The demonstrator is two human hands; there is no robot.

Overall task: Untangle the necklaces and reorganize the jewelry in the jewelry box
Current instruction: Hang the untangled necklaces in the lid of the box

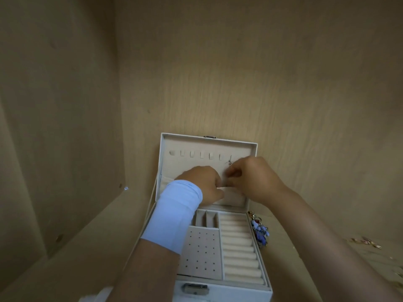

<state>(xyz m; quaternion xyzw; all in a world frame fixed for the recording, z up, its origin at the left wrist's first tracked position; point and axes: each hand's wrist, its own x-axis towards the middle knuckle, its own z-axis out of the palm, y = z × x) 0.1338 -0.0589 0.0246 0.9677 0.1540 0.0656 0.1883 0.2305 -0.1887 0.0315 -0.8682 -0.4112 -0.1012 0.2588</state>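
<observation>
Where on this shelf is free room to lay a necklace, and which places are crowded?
Free: the bare shelf between the jewelry box and the left wall; the ring rolls inside look empty. Crowded: right of the box, with blue beaded jewelry beside it and small gold pieces farther right. The left hand and right hand occupy the lid.

The wooden cabinet (239, 73) is being lit dimly and evenly in a flat, warm tone, with soft shadow being cast in the left corner. Straight edges are being bowed by wide-angle distortion, and the loose jewelry (366, 241) at the right margin is being blurred.
</observation>
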